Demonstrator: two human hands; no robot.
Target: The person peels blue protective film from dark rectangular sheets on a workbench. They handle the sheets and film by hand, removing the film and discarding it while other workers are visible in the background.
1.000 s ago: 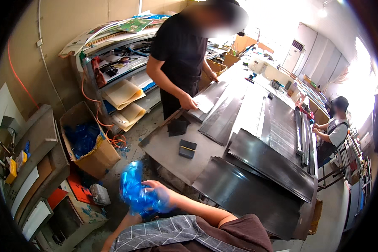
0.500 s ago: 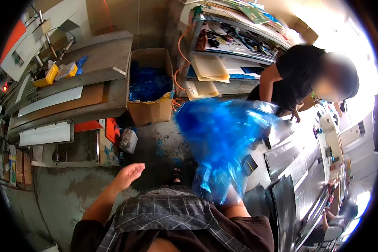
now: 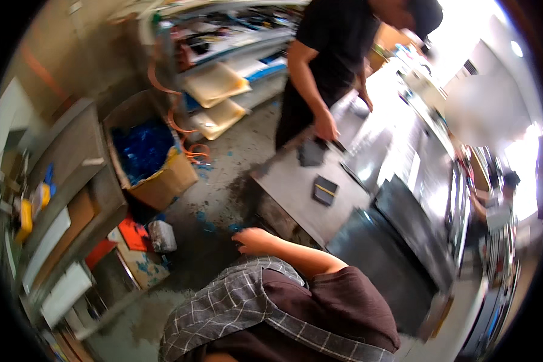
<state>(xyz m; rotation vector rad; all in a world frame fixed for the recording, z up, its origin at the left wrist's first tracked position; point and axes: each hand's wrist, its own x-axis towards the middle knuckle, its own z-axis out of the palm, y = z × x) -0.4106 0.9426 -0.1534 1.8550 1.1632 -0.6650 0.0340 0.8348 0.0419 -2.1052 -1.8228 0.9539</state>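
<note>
My right hand [image 3: 256, 240] reaches across in front of my body, its fingers loosely bent and apart, with nothing seen in them. It hangs over the dark floor, left of the metal-topped table [image 3: 283, 181]. Out of view is my left hand. Beyond my right hand, to the left, stands an open cardboard box [image 3: 163, 184] with crumpled blue film [image 3: 140, 151] inside. A small banded stack of dark pieces [image 3: 324, 190] lies on the table, and large black sheets [image 3: 380, 259] rest at its near side.
A co-worker [image 3: 329, 66] leans over the table's far side, one hand near dark pieces [image 3: 311, 153]. On the left are a metal workbench [image 3: 72, 157] and a whitish block [image 3: 162, 236] on the floor. Shelves [image 3: 235, 45] stand behind; an orange hose [image 3: 174, 111] hangs beside them.
The large blue film that was at my right hand is gone from it. My left hand has left the view. My view has swung right, and the co-worker now bends over the table.
</note>
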